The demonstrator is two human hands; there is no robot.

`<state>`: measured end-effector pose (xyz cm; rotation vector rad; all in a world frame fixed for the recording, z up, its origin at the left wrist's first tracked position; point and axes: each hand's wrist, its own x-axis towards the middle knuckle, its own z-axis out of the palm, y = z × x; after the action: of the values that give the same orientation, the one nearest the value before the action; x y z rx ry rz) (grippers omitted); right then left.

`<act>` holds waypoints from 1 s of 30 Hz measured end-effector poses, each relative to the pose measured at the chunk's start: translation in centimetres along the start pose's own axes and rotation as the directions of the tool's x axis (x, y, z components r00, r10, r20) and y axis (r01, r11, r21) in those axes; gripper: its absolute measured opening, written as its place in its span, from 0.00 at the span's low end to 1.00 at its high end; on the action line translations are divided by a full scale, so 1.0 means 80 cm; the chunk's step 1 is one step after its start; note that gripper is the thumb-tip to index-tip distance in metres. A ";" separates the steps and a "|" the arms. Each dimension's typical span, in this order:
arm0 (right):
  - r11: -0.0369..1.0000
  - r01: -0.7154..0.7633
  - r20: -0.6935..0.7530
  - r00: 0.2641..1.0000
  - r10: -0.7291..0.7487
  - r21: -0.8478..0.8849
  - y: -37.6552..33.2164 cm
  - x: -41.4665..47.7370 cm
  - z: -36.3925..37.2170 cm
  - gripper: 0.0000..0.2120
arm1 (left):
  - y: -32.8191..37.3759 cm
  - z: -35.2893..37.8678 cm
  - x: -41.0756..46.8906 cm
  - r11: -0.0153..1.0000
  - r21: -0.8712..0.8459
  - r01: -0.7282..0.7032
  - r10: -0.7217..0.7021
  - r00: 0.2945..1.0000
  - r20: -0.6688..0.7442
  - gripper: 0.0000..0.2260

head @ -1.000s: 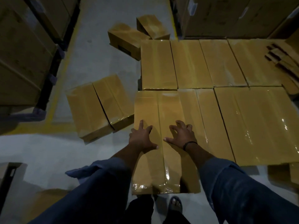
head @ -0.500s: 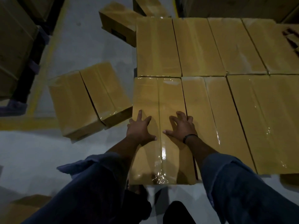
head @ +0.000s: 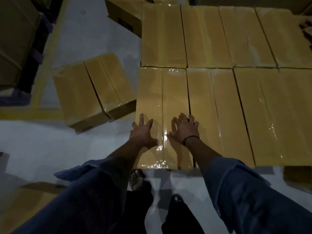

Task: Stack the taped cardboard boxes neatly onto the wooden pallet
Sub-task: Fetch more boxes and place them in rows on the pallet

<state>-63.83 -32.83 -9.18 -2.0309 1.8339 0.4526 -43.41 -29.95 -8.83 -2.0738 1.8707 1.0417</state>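
Your left hand (head: 143, 132) lies flat, fingers spread, on the near end of the corner box (head: 158, 92). Your right hand (head: 184, 130) does the same just across the tape seam, spread and pressing, with a black band (head: 190, 138) on the wrist. Neither hand grips anything.

Change over the last second: the corner box has slid away from you. Its far edge now meets the back-row box (head: 163, 36) beyond it. Its right side sits against the neighbour box (head: 202, 107), with only a thin dark line between them. So the corner box looks seated in the layer. The pallet itself is hidden under the boxes.

Left of the corner box, two loose boxes (head: 94, 92) lie skewed on the floor (head: 42, 141). Can't tell if they touch it. Beyond it to the left sits another loose box (head: 123, 16). Those probably go on next.
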 end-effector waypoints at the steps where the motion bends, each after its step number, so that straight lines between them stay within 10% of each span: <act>1: 1.000 0.011 0.014 1.000 -0.011 -0.005 0.004 -0.019 0.003 0.37 | 0.001 0.008 -0.019 1.000 -0.014 0.015 -0.014 1.000 0.012 0.51; 11: 0.992 0.126 0.235 0.964 -0.124 0.007 0.085 -0.138 0.081 0.49 | 0.003 0.098 -0.124 0.978 -0.080 0.194 -0.198 0.979 -0.039 0.46; 30: 0.973 0.207 0.126 0.973 -0.193 -0.106 0.106 -0.124 0.093 0.47 | 0.012 0.126 -0.115 0.986 0.100 0.130 -0.116 0.984 -0.134 0.34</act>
<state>-73.23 -21.32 -11.57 -2.1924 1.5490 0.6193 -47.89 -17.18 -10.65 -2.2079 1.7840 0.7785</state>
